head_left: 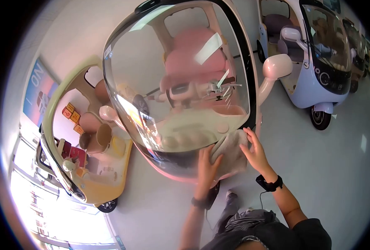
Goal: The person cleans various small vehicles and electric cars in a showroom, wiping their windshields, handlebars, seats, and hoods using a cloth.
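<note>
We have the cloth [231, 153] spread between both hands at the lower right corner of the windscreen [141, 104] as we look at it, just over the nose of the pink trike [168, 174]. Our left hand [206, 166] is at the cloth's left edge, thumb parted from the fingers. Our right hand [255, 150] is at the opposite edge, its fingers loosely fanned and reaching up by the top corner, its thumb lower down. The left hand is blurred and the cloth hides what lies behind it, so we cannot tell whether either hand truly pinches the fabric, or whether it bears on the glass.

To handle this well, we would draw the edges gently apart until the creases near the left hand flatten, then give the cloth flat fingers rather than fingertips, so that it bears evenly. The glass curves here, so the wrists should turn with it; a stiff palm would probably lift at one side. Near the dark frame [252, 75] a folded edge would likely reach closer than a loose corner. We should mind the mirror [276, 66], which juts out above the right hand, and let the cord [261, 200] from the right wrist device [269, 182] hang free of the cloth. Light pressure seems enough.
</note>
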Available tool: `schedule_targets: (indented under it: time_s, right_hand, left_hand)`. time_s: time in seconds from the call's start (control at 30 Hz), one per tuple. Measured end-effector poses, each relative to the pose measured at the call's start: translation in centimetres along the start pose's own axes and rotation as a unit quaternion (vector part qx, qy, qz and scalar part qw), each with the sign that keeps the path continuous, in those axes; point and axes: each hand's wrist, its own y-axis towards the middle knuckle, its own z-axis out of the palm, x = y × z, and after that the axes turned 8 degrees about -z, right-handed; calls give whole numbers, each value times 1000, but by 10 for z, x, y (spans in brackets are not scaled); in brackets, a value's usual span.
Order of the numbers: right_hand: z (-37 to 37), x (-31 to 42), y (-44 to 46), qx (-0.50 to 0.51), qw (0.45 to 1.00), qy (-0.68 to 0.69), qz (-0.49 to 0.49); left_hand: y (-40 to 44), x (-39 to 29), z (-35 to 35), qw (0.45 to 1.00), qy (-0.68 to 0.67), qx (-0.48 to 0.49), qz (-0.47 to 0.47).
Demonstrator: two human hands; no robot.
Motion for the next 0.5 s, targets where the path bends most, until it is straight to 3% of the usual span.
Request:
schedule_targets:
  time_s: [0.07, 0.2, 0.3, 0.5]
  right_hand:
    - [24, -18, 16, 14, 989, -137, -45]
    - [85, -78, 32, 110, 971, -210, -27]
    - [106, -94, 56, 123, 963, -240, -5]
    - [114, -92, 108, 158, 914, -367, -70]
  left_hand:
    - [34, 3, 1, 996, 65, -54, 39]
    - [76, 42, 22, 972, 167, -136, 93]
    - [77, 74, 41, 978, 161, -122, 58]
    - [83, 95, 50, 987, 154, 42, 25]
